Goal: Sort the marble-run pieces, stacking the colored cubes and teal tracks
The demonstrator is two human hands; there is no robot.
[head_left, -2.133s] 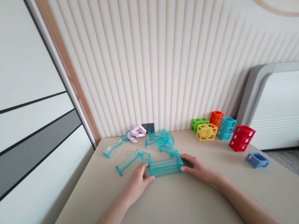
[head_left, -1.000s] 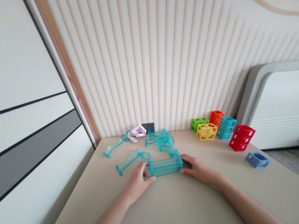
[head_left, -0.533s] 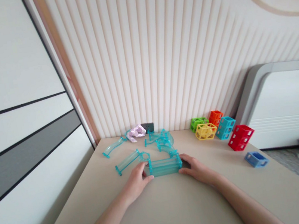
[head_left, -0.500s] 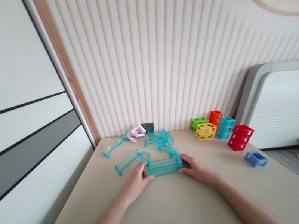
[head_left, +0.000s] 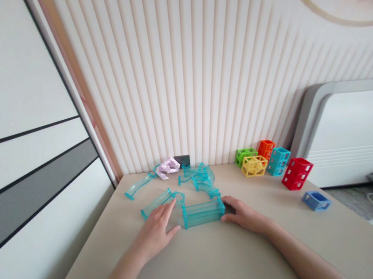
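Note:
A stack of straight see-through teal track pieces [head_left: 203, 213] lies crosswise on the table in front of me. My right hand [head_left: 243, 215] is at its right end, thumb and fingertips closed against the end piece. Off the left end, my left hand [head_left: 156, 229] is open, thumb apart and fingers stretched forward. Its fingertips are close to a teal ring piece [head_left: 179, 197] and a single straight teal track piece [head_left: 157, 202]; whether they touch cannot be made out. Curved teal track [head_left: 205, 187] lies just behind the stack.
Farther back are another curved teal piece [head_left: 139, 184], a crumpled lilac wrapper [head_left: 167, 167] and a dark wall socket [head_left: 183, 161]. Open-frame blocks stand at right: green [head_left: 245, 154], yellow [head_left: 254, 166], orange [head_left: 266, 148], turquoise [head_left: 278, 161], red [head_left: 297, 174] and blue [head_left: 316, 200].
My left hand has let go of the stack's left end and moved left, its fingers opening out. My right hand stays at the right end.

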